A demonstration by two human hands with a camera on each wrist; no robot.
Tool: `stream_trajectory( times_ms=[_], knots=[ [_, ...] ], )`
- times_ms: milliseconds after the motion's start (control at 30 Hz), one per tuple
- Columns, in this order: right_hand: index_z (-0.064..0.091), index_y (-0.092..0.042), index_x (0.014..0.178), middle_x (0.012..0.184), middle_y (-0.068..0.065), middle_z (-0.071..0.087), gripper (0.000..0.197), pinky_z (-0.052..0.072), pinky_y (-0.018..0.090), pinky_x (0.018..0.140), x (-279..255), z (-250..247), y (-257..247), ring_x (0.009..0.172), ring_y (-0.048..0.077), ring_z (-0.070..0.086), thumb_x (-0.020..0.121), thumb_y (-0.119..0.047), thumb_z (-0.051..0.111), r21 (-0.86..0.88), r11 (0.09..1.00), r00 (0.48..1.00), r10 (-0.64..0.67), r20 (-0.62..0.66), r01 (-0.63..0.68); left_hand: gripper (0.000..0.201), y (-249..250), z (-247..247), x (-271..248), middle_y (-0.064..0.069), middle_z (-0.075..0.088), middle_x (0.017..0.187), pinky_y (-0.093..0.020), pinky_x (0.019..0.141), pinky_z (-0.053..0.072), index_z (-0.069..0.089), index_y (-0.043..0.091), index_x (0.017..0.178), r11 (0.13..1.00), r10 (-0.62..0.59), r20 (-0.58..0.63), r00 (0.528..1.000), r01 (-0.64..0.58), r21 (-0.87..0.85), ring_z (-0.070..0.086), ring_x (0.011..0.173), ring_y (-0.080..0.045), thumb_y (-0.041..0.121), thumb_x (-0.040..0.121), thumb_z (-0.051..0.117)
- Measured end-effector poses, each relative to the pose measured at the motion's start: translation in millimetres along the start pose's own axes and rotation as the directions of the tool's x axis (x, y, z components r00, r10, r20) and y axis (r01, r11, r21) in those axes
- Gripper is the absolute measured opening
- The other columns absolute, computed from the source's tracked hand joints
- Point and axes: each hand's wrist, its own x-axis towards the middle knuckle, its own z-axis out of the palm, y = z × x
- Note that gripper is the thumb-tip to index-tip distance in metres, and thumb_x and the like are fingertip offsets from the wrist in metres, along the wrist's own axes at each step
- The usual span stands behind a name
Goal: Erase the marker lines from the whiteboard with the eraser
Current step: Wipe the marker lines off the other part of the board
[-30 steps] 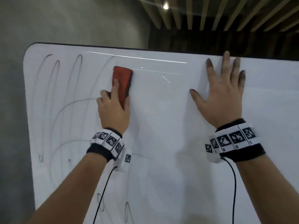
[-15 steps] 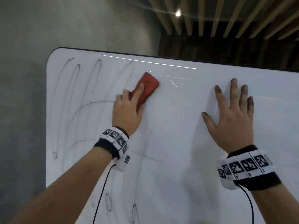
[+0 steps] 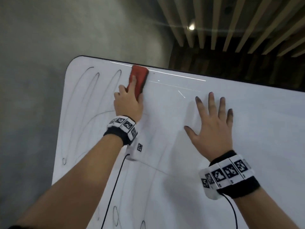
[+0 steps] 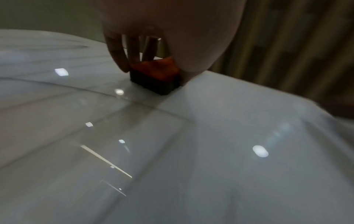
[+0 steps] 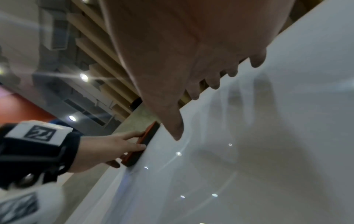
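Note:
A red eraser [image 3: 139, 78] with a dark felt base [image 4: 153, 84] lies flat on the whiteboard [image 3: 181, 146] at its top edge. My left hand [image 3: 129, 100] grips it, fingers on its top and sides; the eraser [image 5: 141, 145] also shows in the right wrist view. Thin looping marker lines [image 3: 92, 96] remain on the board's left part, with more marker lines [image 3: 115, 215] near the bottom. My right hand [image 3: 212, 124] rests flat on the board with spread, ink-stained fingers, to the right of the eraser.
A grey wall [image 3: 49, 38] stands left of the board. A slatted ceiling [image 3: 239, 27] with a lamp runs above it. Cables [image 3: 113, 187] hang from both wrist bands.
My left hand has slid the eraser up and left, from the upper middle of the board to its top edge. The right hand has stayed flat on the board.

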Motion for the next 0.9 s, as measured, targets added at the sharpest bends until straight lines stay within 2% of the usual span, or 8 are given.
stream_trajectory(
  times_ms=[100,200,267,333,467,533,733,900],
  knots=[
    [0.016,-0.028,0.162,0.171,0.01,-0.006,0.101,0.003,0.064,0.122,-1.9,11.1,-3.7,0.155,0.042,-0.005,0.082,-0.062,0.068,-0.014,1.0,1.0,0.004,0.009,-0.004,0.066,-10.6,1.9,8.2,-0.018,0.045,0.13,-0.048,0.091,0.047,0.022,0.033,0.159,0.975,-0.221,0.038,0.975,0.222,-0.031,0.049,0.107,-0.039,0.039,0.1,0.051],
    [0.019,-0.026,0.161,0.17,0.011,-0.006,0.11,0.003,0.067,0.121,-5.0,20.3,-3.7,0.155,0.044,-0.004,0.075,-0.063,0.075,-0.052,0.999,1.0,-0.011,0.003,0.011,0.064,2.7,8.6,-34.9,-0.019,0.051,0.117,-0.046,0.082,0.048,0.031,0.027,0.157,0.992,0.113,-0.012,0.994,-0.114,-0.063,0.049,0.094,-0.034,0.035,0.098,0.054],
    [0.018,-0.025,0.162,0.17,0.011,-0.006,0.113,0.004,0.068,0.121,-7.4,24.0,-2.8,0.155,0.044,-0.003,0.073,-0.063,0.077,-0.074,0.997,1.0,-0.02,0.003,0.02,0.062,3.3,12.0,-66.3,-0.013,0.052,0.113,-0.044,0.078,0.048,0.035,0.029,0.155,0.919,0.393,0.028,0.919,-0.391,-0.054,0.047,0.09,-0.031,0.035,0.097,0.055],
    [0.018,-0.024,0.162,0.17,0.012,-0.004,0.113,0.005,0.068,0.121,-9.5,26.2,-2.3,0.155,0.044,-0.002,0.073,-0.062,0.078,-0.084,0.996,1.0,-0.026,-0.008,0.026,0.061,-5.4,7.4,-62.8,-0.01,0.053,0.114,-0.044,0.077,0.049,0.035,0.033,0.155,0.882,0.471,0.069,0.88,-0.47,-0.02,0.048,0.09,-0.03,0.038,0.098,0.054],
    [0.021,-0.023,0.161,0.17,0.013,-0.001,0.11,0.006,0.067,0.122,-12.8,27.8,-3.3,0.155,0.044,0.0,0.074,-0.061,0.077,-0.093,0.995,0.999,-0.024,-0.024,0.022,0.066,-12.9,-6.5,4.0,-0.019,0.049,0.122,-0.048,0.085,0.049,0.026,0.031,0.158,0.992,0.128,0.038,0.991,-0.128,-0.008,0.051,0.096,-0.038,0.04,0.098,0.053],
    [0.02,-0.023,0.161,0.17,0.012,-0.002,0.109,0.006,0.066,0.122,-13.9,28.6,-3.0,0.155,0.043,-0.001,0.076,-0.062,0.074,-0.098,0.995,0.999,-0.028,-0.023,0.025,0.068,-11.9,-6.9,24.0,-0.02,0.046,0.125,-0.047,0.093,0.046,0.023,0.031,0.159,0.999,0.028,0.057,0.998,-0.027,-0.025,0.05,0.1,-0.038,0.042,0.099,0.052],
    [0.017,-0.024,0.162,0.171,0.011,-0.004,0.105,0.006,0.064,0.124,-16.7,31.5,-1.5,0.156,0.041,-0.002,0.08,-0.063,0.07,-0.091,0.995,0.999,-0.029,-0.023,0.027,0.062,10.4,1.6,-24.4,-0.014,0.051,0.116,-0.046,0.08,0.05,0.031,0.033,0.157,0.901,0.433,0.046,0.9,-0.433,-0.022,0.047,0.09,-0.032,0.043,0.098,0.051],
    [0.017,-0.024,0.162,0.171,0.01,-0.004,0.104,0.005,0.063,0.124,-20.0,30.9,-0.5,0.156,0.04,-0.002,0.081,-0.062,0.069,-0.076,0.996,0.999,-0.041,-0.024,0.039,0.068,-41.8,3.7,-4.9,-0.02,0.045,0.125,-0.049,0.09,0.047,0.017,0.036,0.16,0.996,-0.078,0.064,0.995,0.08,-0.027,0.049,0.101,-0.038,0.041,0.1,0.05]
  ],
)
